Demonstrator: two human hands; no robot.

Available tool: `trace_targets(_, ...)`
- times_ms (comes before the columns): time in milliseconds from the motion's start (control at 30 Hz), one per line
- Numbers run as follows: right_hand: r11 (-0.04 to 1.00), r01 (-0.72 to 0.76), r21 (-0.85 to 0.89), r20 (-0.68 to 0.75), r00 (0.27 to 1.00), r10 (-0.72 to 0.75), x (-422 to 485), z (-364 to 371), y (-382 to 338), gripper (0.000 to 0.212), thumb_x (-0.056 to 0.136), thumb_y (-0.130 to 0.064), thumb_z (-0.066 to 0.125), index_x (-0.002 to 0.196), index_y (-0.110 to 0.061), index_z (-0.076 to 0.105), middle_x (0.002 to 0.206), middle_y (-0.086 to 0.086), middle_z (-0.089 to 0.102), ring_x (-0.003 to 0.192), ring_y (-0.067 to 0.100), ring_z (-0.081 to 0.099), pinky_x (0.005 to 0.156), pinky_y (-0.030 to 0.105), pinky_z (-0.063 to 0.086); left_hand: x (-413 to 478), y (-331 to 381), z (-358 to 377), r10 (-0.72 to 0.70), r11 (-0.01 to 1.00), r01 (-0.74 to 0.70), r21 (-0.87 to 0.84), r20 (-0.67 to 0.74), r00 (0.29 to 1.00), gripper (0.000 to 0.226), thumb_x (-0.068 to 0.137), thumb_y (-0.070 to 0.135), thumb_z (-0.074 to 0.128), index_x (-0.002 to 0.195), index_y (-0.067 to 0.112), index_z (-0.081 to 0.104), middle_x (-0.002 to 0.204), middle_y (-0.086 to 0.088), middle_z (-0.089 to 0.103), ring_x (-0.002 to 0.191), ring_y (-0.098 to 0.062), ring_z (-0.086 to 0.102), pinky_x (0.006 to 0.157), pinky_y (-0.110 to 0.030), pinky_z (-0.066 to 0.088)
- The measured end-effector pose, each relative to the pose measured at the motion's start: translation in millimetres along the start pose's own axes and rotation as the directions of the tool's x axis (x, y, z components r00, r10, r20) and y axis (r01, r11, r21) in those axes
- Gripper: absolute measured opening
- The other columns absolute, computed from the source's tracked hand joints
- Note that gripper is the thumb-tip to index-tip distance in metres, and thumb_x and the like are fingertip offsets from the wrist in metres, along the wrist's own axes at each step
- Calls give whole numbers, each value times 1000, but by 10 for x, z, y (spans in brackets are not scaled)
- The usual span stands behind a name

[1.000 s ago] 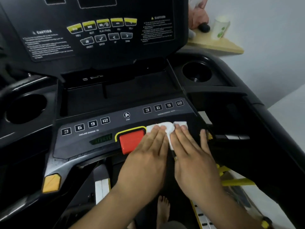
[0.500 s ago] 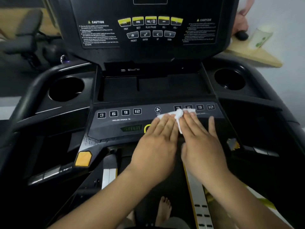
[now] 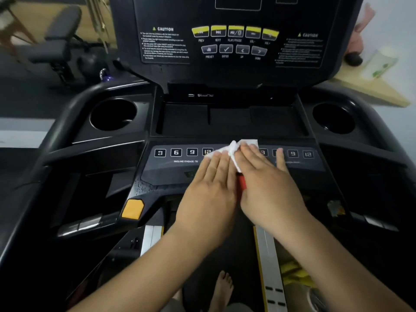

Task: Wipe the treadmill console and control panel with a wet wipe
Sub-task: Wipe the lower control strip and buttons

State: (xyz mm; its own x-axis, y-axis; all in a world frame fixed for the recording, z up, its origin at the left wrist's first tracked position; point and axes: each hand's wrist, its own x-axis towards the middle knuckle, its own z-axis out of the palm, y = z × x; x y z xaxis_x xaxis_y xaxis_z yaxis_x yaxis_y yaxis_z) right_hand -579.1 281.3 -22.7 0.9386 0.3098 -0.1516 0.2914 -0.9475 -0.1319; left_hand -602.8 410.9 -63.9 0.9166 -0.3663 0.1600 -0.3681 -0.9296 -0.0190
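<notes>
**Wiping the key strip with two flat palms**

Pressing down side by side, the left hand (image 3: 209, 192) and right hand (image 3: 270, 188) pin the wipe (image 3: 234, 149) to the panel (image 3: 162, 170). It sits near the panel's top edge, between the two rows of number keys. On both hands the fingers lie straight, and nothing is pinched. Only the right little finger strays out over the right-hand keys. The wipe is bunched, showing white past the fingertips and in a fold between the hands. A sliver of the red button (image 3: 242, 183) shows in the gap lower down.

This looks like the panel pass, roughly midway. The next move probably calls for a sideways slide along the strip with even, light pressure so that no key is pushed in. After that the wipe has to go up to the console (image 3: 236, 70) and its yellow keys (image 3: 235, 31).
</notes>
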Motion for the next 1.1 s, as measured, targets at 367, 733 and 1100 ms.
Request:
trace_targets(367,993,121,13,-12,993,-121,202,73,-480,61,96,-28,20,154,-21,2,163,-3,-2,148,11,-7,118,54,-4,-229,-346,40,-151,976,133,170,96,984,78,105,23,33,147,-7,-26,156,-34,-25,147,-46,-21,122,-54,-3)
trace_targets(733,975,219,-28,-52,974,-220,587,50,-935,62,97,-19,30,154,-20,5,163,-4,4,148,10,-2,118,54,-6,-370,-830,125,-235,958,235,166,-18,972,101,95,40,57,151,-10,-11,160,-35,-2,150,-48,2,122,-55,13)
trace_targets(1100,979,204,-15,-120,972,-204,344,309,-1054,72,90,-13,39,154,-22,7,162,-6,6,148,8,-4,116,60,-5,-593,-974,79,-212,975,212,-58,12,977,105,73,20,82,151,-9,17,156,-35,23,143,-47,31,116,-53,33)
